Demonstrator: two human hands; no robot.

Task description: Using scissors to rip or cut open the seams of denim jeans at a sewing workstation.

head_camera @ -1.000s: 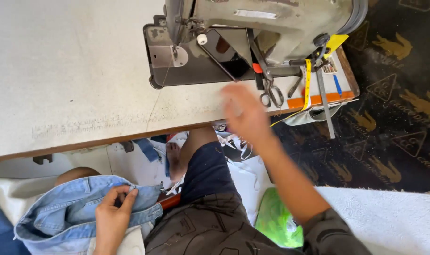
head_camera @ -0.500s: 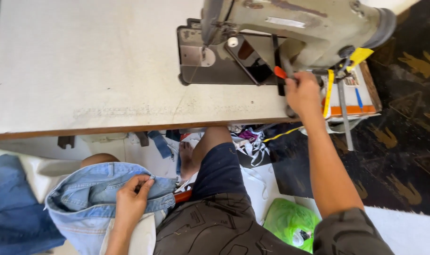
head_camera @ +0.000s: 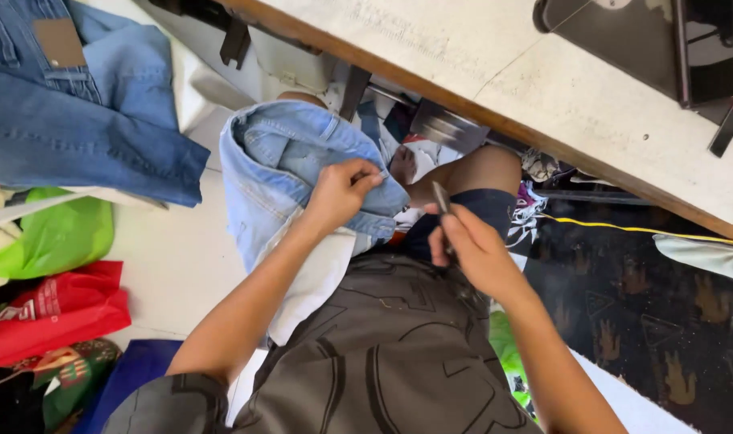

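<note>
Since the earlier frame the right hand (head_camera: 472, 251) had left the sewing machine and come down to the lap, gripping what looked like small scissors (head_camera: 441, 198), blades pointing up. The left hand (head_camera: 340, 195) clutched the light-blue denim garment (head_camera: 282, 157), just left of the blades.

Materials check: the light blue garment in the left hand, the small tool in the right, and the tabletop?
Garment, gripped by the left hand: denim by the look, faded light blue, with visible twill and stitched seams.
Tool in the right hand: probably metal, thin, grey, slightly shiny; too small to tell more.
Tabletop: pale, scuffed laminate-like surface over a brown, wood-looking edge.
</note>
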